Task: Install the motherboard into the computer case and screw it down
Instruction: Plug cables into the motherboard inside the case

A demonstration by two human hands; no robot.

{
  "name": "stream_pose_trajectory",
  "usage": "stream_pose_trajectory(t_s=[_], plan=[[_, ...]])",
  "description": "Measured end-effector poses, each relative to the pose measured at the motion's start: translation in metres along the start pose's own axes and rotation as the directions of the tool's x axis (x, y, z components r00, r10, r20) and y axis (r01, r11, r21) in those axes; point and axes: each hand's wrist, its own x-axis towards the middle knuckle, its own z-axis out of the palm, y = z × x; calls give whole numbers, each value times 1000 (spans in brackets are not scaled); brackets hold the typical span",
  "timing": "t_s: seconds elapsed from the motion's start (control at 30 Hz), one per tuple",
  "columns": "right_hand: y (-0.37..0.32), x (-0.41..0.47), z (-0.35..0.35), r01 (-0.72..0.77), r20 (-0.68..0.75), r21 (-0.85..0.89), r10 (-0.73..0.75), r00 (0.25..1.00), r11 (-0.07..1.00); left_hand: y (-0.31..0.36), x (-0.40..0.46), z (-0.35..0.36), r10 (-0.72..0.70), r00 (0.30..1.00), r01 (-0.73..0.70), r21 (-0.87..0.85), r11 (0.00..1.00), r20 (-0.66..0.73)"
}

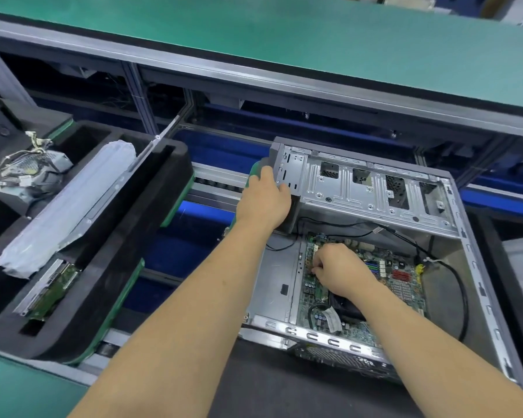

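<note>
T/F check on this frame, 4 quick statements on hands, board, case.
1. The left hand grips the far left corner of the computer case. True.
2. The motherboard lies on the green bench outside the case. False: it lies inside the case.
3. The right hand is over the motherboard, fingers curled. True.
4. The foam tray sits right of the case. False: it sits to the left.

An open grey sheet-metal computer case (372,188) lies on its side, its perforated drive cage raised at the far end. A green, component-covered motherboard (402,282) lies flat inside on its floor.
</note>
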Motion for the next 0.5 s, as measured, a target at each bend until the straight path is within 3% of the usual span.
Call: stream_pose_trajectory(t_s=[0.5], plan=[[-5,1,1,-4,21,-84,6,1000,996,1,1,2,-19,1000,19,27,999,-3]])
